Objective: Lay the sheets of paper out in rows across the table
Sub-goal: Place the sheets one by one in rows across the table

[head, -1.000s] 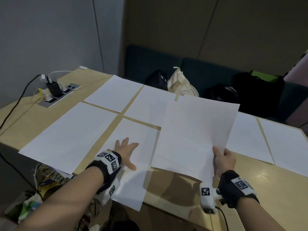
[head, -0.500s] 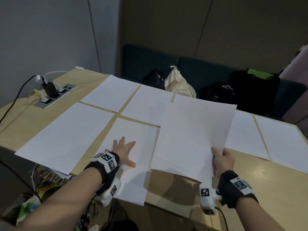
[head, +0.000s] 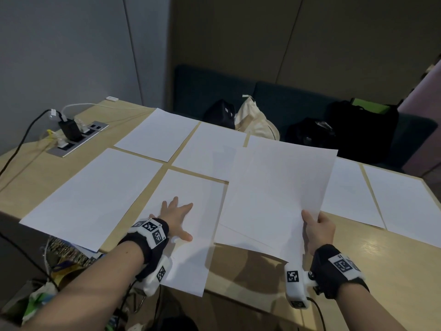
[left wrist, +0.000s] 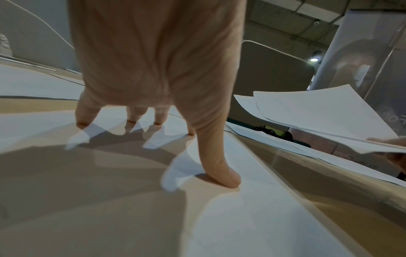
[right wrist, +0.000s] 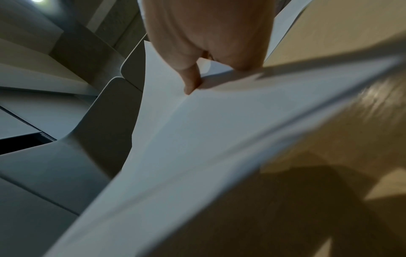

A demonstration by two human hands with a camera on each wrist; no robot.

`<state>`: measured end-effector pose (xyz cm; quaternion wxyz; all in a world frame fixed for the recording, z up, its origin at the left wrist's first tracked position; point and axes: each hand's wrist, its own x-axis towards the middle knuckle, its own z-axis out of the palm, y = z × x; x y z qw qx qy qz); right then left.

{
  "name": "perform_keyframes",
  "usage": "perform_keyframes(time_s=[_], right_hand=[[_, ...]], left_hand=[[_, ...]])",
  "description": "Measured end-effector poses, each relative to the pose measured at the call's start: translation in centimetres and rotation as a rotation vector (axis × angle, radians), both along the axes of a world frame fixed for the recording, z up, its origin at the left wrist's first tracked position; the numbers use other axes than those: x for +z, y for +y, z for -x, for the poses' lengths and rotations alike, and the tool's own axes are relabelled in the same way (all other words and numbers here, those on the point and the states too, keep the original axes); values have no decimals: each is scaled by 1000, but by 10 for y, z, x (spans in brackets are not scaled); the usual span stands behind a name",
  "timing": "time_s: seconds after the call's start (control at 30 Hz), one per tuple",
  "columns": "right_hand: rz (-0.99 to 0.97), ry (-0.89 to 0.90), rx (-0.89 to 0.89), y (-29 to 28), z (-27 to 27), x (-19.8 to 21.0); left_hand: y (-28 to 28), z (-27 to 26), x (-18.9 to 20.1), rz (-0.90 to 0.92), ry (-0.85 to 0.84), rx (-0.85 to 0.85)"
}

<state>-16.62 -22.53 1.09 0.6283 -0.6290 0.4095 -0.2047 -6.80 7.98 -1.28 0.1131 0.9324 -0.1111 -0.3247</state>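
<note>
Several white sheets lie in rows on the wooden table (head: pixel 393 271). My left hand (head: pixel 177 217) lies flat with fingers spread on a front-row sheet (head: pixel 191 199) whose near end hangs over the table's front edge; the left wrist view has the fingertips (left wrist: pixel 228 180) pressing the paper (left wrist: pixel 252 217). My right hand (head: pixel 317 226) pinches the near edge of a stack of sheets (head: pixel 279 187) held above the table's middle. In the right wrist view its thumb (right wrist: pixel 192 81) sits on top of the stack (right wrist: pixel 197 139).
A power strip (head: pixel 76 137) with plugs and cables sits in the table at far left. Bags (head: pixel 257 120) rest on a dark bench beyond the far edge. Bare wood shows at front right. Clutter (head: pixel 64 254) lies below the table's left front edge.
The view has shifted slightly. Both hands hold about the same places; my left hand still presses the front sheet and my right still holds the stack.
</note>
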Motion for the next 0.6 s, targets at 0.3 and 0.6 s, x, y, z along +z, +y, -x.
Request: perform_keyframes(time_s=[0.3,0.6], right_hand=[[-11,-17,-3,-1,1,1],[-46,-20,72,-4,1,3]], left_hand=[[0,-2,2,-12,-1,-13],[-28,-4,23,349,-231,126]])
